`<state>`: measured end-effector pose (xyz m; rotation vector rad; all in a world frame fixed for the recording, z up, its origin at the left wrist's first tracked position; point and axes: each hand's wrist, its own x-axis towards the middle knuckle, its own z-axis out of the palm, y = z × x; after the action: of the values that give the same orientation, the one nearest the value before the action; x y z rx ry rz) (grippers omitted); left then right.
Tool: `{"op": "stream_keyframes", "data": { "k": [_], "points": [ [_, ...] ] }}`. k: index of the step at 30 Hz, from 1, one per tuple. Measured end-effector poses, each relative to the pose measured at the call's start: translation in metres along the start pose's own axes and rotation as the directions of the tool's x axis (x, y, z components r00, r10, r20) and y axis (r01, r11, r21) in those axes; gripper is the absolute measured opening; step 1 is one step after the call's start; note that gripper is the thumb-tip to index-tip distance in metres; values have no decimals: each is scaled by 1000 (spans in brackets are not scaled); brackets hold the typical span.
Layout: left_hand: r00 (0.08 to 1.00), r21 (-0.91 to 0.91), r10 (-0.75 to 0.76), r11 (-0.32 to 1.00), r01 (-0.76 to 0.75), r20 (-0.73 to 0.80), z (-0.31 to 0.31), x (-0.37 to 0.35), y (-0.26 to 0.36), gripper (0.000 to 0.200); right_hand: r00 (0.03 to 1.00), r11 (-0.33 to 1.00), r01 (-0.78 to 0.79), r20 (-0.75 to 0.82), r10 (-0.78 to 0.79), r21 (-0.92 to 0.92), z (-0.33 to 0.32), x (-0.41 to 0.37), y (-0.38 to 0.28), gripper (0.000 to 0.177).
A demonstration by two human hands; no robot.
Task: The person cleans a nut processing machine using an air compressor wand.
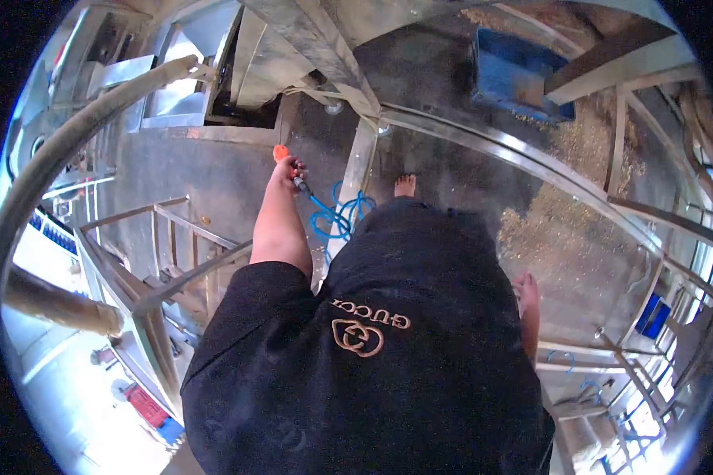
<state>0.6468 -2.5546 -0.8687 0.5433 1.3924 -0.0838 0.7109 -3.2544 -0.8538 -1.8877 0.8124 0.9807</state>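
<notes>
My left hand (290, 169) is stretched forward with its fingers wrapped round an orange air blow gun (281, 152). A metal fitting joins the gun to a blue coiled air hose (334, 221), whose loops hang beside a pale metal beam. My right hand (524, 286) is low at my right side, partly hidden by my dark clothing. Its visible fingers look loosely extended, and I see nothing in them. One bare foot (405, 186) shows below, on the dark floor.
Metal rails (523, 150) cross ahead and to the right. A blue bin (515, 75) stands at the far right, near scattered yellowish grains (547, 229). A curved pipe (71, 134) rises on the left above metal steps (174, 245). Metal machinery (253, 71) stands ahead.
</notes>
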Motion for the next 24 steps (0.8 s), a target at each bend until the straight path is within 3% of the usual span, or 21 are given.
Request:
{"op": "stream_keyframes", "data": {
  "k": [3,4,6,7,8,12,13,16,18,19,20,21,22,24],
  "points": [
    [952,-204,-17,975,83,306,-18,25,18,21,998,997,-55,0,55,55,25,8,18,53],
    [954,-204,-26,975,91,300,-22,32,19,21,998,997,-65,-2,65,50,32,6,23,53],
    [950,-321,-9,940,115,312,-26,39,19,21,981,999,43,191,-43,3,41,-2,35,53],
    [920,-330,-18,931,158,391,-28,41,19,21,981,999,33,191,-32,-5,42,1,53,53],
    [921,-333,-24,928,165,390,-29,41,18,21,975,987,123,197,-101,-104,44,5,69,53],
    [934,-326,-37,931,161,355,-19,43,16,20,887,759,458,286,-361,-463,37,34,125,54],
    [931,-347,-55,919,189,362,-17,44,15,20,890,758,453,283,-357,-469,31,33,124,54],
    [932,-351,-57,916,192,359,-14,46,19,19,978,972,168,149,-143,-165,24,10,73,52],
    [935,-329,-53,928,176,350,-12,44,24,19,994,996,-42,100,34,82,28,0,53,51],
    [946,-356,-59,918,177,320,-10,41,27,18,995,995,-48,89,41,86,33,1,54,51],
    [955,-381,-68,907,181,290,-8,38,30,18,995,995,62,79,-68,81,40,1,56,51],
    [938,-317,25,944,92,345,-23,66,29,16,982,982,172,66,-177,75,45,3,60,52],
    [924,-355,8,925,138,382,-24,68,29,15,957,957,281,49,-285,68,50,0,57,52],
    [928,-350,3,927,137,372,-24,70,30,14,965,966,256,45,-257,28,57,-6,46,52]
  ]
}}
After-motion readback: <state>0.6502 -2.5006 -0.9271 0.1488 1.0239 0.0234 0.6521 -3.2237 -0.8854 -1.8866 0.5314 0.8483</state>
